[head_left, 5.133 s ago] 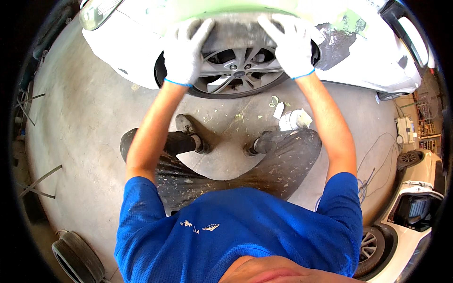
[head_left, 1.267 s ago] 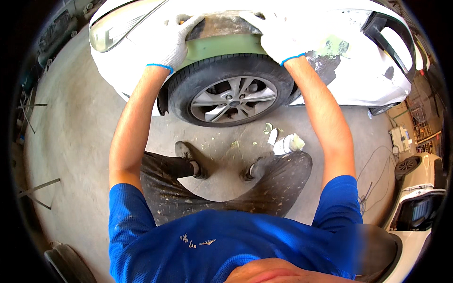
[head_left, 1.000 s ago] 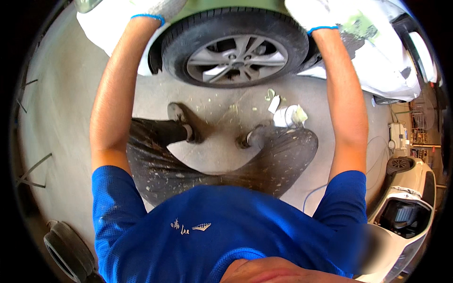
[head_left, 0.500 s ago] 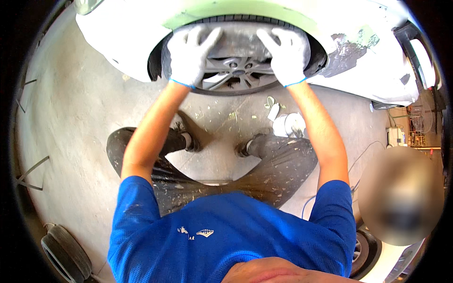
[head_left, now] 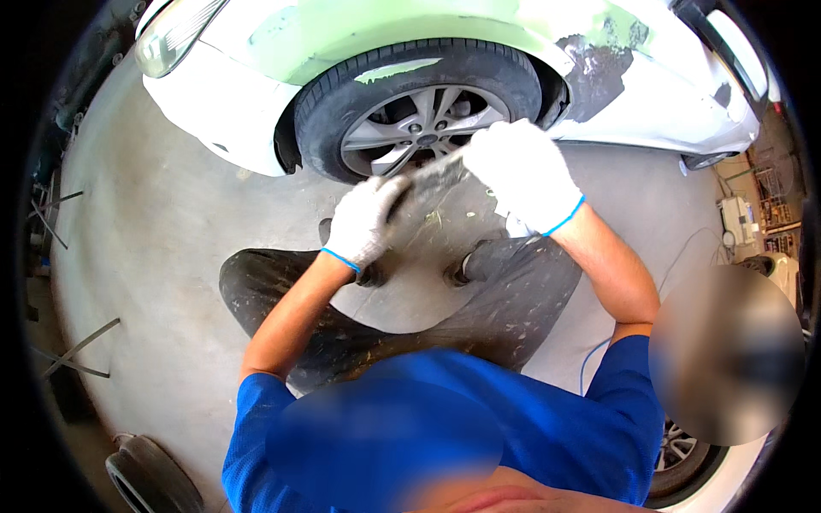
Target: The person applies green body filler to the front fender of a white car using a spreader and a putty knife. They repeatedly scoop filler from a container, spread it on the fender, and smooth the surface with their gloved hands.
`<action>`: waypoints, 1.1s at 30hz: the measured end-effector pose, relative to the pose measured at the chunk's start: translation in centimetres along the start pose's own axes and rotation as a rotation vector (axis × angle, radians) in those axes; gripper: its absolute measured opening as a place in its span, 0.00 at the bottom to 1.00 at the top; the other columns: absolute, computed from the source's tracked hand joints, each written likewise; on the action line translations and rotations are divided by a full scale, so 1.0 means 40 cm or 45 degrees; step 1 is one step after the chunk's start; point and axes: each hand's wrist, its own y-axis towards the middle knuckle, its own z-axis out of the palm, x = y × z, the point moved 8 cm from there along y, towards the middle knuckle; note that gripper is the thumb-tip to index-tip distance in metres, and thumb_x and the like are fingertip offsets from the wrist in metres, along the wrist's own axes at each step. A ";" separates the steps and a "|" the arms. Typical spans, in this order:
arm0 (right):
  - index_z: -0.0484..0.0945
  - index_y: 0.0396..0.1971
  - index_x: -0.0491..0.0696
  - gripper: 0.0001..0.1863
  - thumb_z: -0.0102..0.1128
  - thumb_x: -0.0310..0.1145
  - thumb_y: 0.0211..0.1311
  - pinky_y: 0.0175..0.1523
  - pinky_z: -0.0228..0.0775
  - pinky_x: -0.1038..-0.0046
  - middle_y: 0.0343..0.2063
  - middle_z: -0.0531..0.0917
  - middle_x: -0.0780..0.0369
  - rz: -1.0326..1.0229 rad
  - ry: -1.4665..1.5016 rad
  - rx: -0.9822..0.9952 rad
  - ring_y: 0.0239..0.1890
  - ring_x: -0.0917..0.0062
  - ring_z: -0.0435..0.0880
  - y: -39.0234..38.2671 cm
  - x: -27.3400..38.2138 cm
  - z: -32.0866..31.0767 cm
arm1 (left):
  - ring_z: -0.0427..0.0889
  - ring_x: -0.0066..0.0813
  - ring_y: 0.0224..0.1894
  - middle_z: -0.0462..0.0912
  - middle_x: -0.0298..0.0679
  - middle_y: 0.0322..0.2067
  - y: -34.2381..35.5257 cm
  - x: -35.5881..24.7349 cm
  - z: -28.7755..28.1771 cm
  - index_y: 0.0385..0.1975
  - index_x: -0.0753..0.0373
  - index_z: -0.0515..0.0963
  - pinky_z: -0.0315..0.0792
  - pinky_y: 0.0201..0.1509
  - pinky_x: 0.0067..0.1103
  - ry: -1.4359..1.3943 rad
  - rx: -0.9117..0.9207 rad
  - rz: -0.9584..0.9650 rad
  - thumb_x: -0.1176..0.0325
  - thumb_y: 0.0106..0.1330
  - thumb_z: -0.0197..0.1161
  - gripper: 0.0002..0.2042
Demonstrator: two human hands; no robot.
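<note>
My left hand (head_left: 363, 222), in a white glove with a blue cuff, grips the left end of a grey, mottled flat strip (head_left: 432, 175), apparently a sanding or spreading tool, blurred by motion. My right hand (head_left: 526, 175), gloved alike, grips its other end, higher up, so the strip slants. Both are below and in front of the white car's front wheel (head_left: 428, 128). On the fender above, pale green filler (head_left: 333, 30) follows the arch, with a dark grey patch (head_left: 594, 77) to its right. A light green streak (head_left: 398, 68) shows on the tyre.
A white container (head_left: 517, 225) is partly hidden behind my right hand. Loose tyres (head_left: 154, 479) lie at lower left, metal stands (head_left: 81, 346) at left. A hose (head_left: 590, 355), equipment (head_left: 735, 218) and another car (head_left: 774, 269), partly blurred out, are at right. My legs (head_left: 522, 291) are bent below me.
Both hands have moved down from the wheel arch toward me, carrying the strip, which was level across the wheel half a second ago and is now slanted. More of tyre and fender shows.
</note>
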 end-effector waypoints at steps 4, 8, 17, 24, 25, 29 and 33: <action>0.81 0.26 0.55 0.03 0.60 0.35 0.54 0.40 0.71 0.70 0.29 0.80 0.66 -0.197 0.115 0.011 0.37 0.74 0.80 -0.023 0.134 -0.010 | 0.86 0.51 0.34 0.83 0.47 0.37 -0.054 -0.049 0.099 0.53 0.57 0.76 0.80 0.38 0.42 0.199 0.297 0.012 0.61 0.63 0.65 0.19; 0.83 0.34 0.55 0.08 0.61 0.37 0.54 0.48 0.75 0.67 0.36 0.82 0.65 -0.088 0.245 -0.512 0.42 0.72 0.82 -0.071 0.140 -0.164 | 0.85 0.52 0.30 0.83 0.49 0.32 -0.122 -0.001 0.102 0.52 0.60 0.77 0.79 0.34 0.40 0.065 0.127 -0.045 0.62 0.69 0.62 0.15; 0.84 0.46 0.49 0.13 0.60 0.24 0.63 0.54 0.76 0.65 0.44 0.85 0.58 1.407 0.516 -0.498 0.46 0.62 0.84 -0.765 -0.214 0.104 | 0.82 0.27 0.40 0.85 0.41 0.48 -0.365 0.213 -0.146 0.53 0.73 0.81 0.82 0.42 0.24 -0.698 -0.742 -1.087 0.51 0.69 0.68 0.27; 0.87 0.44 0.50 0.14 0.61 0.33 0.60 0.53 0.78 0.69 0.39 0.89 0.57 2.587 1.040 -0.256 0.42 0.66 0.88 -1.515 0.015 0.801 | 0.84 0.33 0.46 0.82 0.47 0.54 -0.386 0.306 -0.277 0.59 0.76 0.74 0.83 0.47 0.28 -0.472 -0.987 -1.111 0.50 0.71 0.66 0.31; 0.86 0.47 0.50 0.16 0.63 0.33 0.59 0.52 0.78 0.68 0.40 0.89 0.57 2.602 1.025 -0.115 0.42 0.65 0.87 -1.529 0.055 0.847 | 0.84 0.34 0.48 0.82 0.48 0.54 -0.379 0.320 -0.288 0.58 0.77 0.74 0.83 0.48 0.29 -0.452 -0.965 -1.111 0.51 0.72 0.64 0.31; 0.81 0.56 0.55 0.24 0.64 0.37 0.57 0.59 0.74 0.60 0.48 0.85 0.58 2.299 0.521 0.308 0.52 0.60 0.84 -1.290 0.033 0.872 | 0.82 0.34 0.49 0.80 0.47 0.57 -0.492 0.341 -0.338 0.62 0.74 0.73 0.81 0.51 0.28 -0.287 -1.015 -1.250 0.45 0.72 0.61 0.34; 0.79 0.56 0.57 0.27 0.68 0.39 0.53 0.53 0.76 0.56 0.49 0.83 0.56 1.712 0.312 0.189 0.49 0.54 0.82 -1.015 -0.132 0.866 | 0.84 0.32 0.43 0.87 0.48 0.47 -0.514 0.287 -0.311 0.53 0.77 0.80 0.81 0.52 0.31 -0.101 -1.049 -1.391 0.44 0.73 0.60 0.33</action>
